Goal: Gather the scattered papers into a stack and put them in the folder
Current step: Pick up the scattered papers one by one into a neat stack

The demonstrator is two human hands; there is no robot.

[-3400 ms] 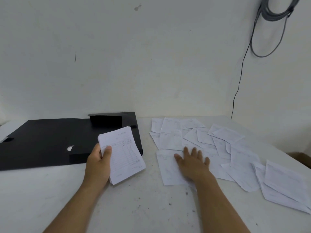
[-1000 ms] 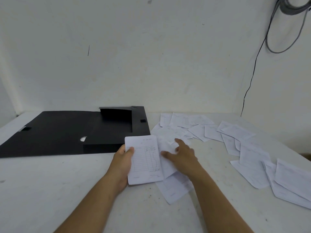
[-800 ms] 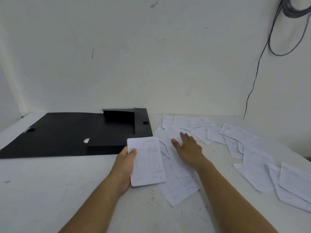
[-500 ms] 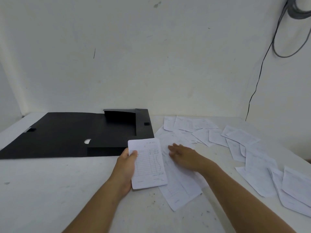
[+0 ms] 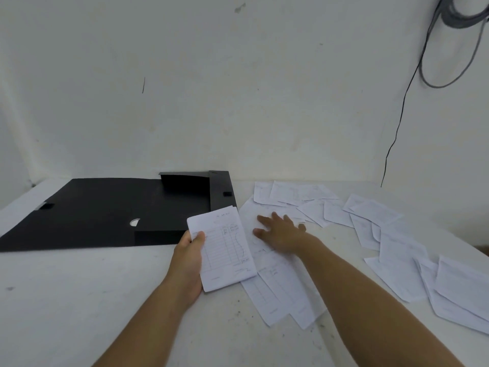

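Observation:
My left hand (image 5: 188, 256) grips a small stack of white printed papers (image 5: 225, 250) just above the table, in front of the open black folder (image 5: 100, 210). My right hand (image 5: 281, 231) lies flat with fingers spread on loose sheets (image 5: 280, 290) next to the stack. Several more scattered papers (image 5: 391, 234) spread from the folder's right edge across to the table's right side, some overlapping.
The white table (image 5: 79, 300) meets a white wall at the back. A thin black cable (image 5: 397, 128) hangs down the wall at the right, with a grey coiled cable (image 5: 460, 11) above it. The folder's raised flap (image 5: 185, 181) stands near its far right corner.
My right hand slid sheets toward the stack, reached out again and now presses flat on the papers. My left hand keeps the stack in nearly the same place.

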